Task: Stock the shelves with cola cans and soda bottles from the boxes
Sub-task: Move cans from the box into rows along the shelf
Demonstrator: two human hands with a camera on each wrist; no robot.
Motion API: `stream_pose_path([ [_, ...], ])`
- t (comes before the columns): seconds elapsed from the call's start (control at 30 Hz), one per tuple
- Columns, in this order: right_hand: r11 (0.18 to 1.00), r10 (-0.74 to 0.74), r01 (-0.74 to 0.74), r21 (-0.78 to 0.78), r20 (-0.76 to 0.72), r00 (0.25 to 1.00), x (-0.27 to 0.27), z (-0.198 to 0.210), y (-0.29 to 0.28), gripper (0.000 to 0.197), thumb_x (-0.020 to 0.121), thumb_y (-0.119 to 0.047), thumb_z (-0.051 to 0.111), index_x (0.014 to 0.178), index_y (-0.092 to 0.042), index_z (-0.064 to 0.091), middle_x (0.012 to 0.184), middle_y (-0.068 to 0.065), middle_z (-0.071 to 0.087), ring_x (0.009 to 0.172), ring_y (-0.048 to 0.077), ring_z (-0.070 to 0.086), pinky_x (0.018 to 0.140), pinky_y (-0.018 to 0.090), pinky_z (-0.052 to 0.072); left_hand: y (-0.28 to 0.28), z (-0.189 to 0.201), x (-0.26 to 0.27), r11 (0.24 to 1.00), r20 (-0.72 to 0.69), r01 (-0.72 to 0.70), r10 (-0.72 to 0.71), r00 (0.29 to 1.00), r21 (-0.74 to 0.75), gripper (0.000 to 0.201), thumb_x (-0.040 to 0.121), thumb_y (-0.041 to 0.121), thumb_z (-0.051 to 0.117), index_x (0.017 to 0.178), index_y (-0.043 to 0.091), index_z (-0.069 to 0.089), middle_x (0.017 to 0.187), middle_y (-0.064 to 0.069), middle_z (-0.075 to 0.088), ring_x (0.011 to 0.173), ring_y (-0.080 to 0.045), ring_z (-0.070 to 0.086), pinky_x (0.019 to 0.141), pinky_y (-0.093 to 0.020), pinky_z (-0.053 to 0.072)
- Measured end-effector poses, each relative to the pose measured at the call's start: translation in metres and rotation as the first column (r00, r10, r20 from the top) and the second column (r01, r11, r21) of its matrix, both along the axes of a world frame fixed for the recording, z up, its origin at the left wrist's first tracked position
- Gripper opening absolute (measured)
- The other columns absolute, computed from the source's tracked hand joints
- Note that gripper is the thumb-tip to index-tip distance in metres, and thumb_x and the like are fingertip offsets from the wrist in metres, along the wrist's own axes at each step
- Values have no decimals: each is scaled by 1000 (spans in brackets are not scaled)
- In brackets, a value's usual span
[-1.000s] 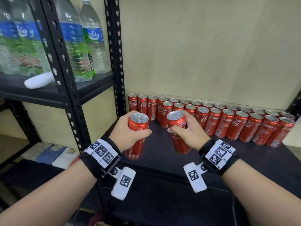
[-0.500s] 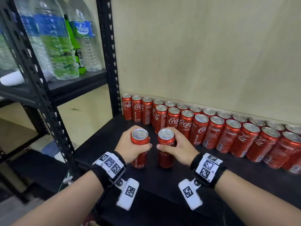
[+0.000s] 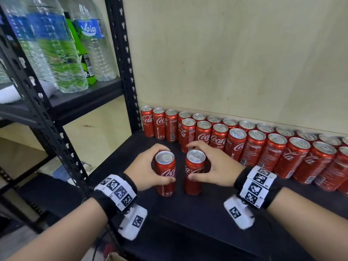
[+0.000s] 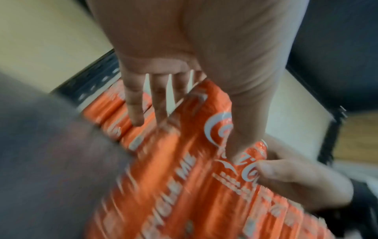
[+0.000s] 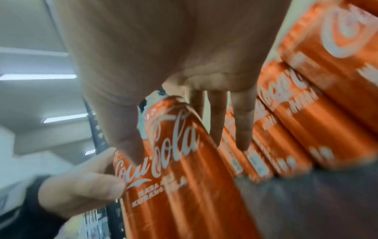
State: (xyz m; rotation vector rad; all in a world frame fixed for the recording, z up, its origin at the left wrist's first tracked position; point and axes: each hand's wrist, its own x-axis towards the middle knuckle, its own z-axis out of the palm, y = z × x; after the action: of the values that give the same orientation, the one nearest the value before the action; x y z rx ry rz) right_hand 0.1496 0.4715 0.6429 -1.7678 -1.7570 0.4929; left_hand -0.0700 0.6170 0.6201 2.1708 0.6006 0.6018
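Two cola cans, the left can (image 3: 165, 175) and the right can (image 3: 194, 173), stand upright at frame centre on the black shelf (image 3: 207, 208), lower than half a second ago. The left hand (image 3: 146, 171) curls round one, the right hand (image 3: 219, 167) round the other. Only the head view shows the can rows (image 3: 263, 146) running to the right edge; the wrist views are blurred.

You see red cans (image 3: 235, 146) with white script and silver tops, black shelf (image 3: 207, 213), blue-green bottle labels (image 3: 90, 31).
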Motion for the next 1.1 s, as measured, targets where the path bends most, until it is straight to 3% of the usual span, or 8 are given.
stream_pose_path([
  [0.1, 990, 121, -93, -103, 320, 940, 10, 22, 3, 86, 81, -44, 81, 152, -37, 34, 149, -16, 46, 132, 0, 46, 111, 26, 41, 9, 23, -7, 955, -261, 109, -35, 965, 275, 90, 58, 39, 96, 136, 38, 51, 124, 21, 53, 116, 2, 54, 100, -20, 47],
  [0.2, 975, 181, -102, -196, 451, 874, 10, 33, 9, 84, 84, -40, 80, 154, -34, 33, 152, -13, 44, 136, 5, 44, 113, 27, 39, 13, 37, -3, 920, -402, 197, -47, 914, 340, 91, 62, 39, 94, 141, 32, 50, 128, 15, 54, 118, -2, 52, 104, -24, 45],
  [0.37, 973, 191, -108, -203, 453, 871, 6, 34, 23, 73, 82, -38, 83, 143, -28, 44, 135, -9, 58, 121, 9, 56, 103, 33, 49, 20, 42, 8, 922, -421, 215, -63, 905, 323, 71, 60, 35, 96, 120, 34, 59, 115, 19, 59, 107, -2, 58, 95, -31, 53],
  [0.6, 982, 125, -41, -184, 473, 872, -2, 33, 55, 70, 82, -35, 83, 140, -25, 46, 135, -7, 55, 121, 12, 54, 103, 31, 46, 40, 42, 28, 921, -432, 195, -33, 901, 336, 71, 59, 34, 96, 120, 31, 60, 117, 16, 60, 109, -5, 59, 96, -33, 54],
  [0.83, 987, 46, 34, -154, 490, 871, 0, 33, 91, 71, 80, -33, 84, 138, -24, 46, 133, -4, 56, 120, 16, 56, 102, 34, 48, 77, 47, 44, 918, -462, 153, 36, 886, 366, 68, 57, 32, 97, 111, 36, 57, 113, 14, 61, 106, -8, 61, 93, -36, 56],
  [1.1, 995, -25, 81, -63, 615, 788, -10, 25, 121, 68, 82, -31, 81, 139, -16, 45, 131, 3, 54, 117, 23, 57, 97, 40, 51, 111, 52, 52, 876, -472, 148, 100, 876, 459, 62, 63, 26, 93, 110, 34, 55, 113, 13, 57, 108, -12, 58, 95, -34, 51],
])
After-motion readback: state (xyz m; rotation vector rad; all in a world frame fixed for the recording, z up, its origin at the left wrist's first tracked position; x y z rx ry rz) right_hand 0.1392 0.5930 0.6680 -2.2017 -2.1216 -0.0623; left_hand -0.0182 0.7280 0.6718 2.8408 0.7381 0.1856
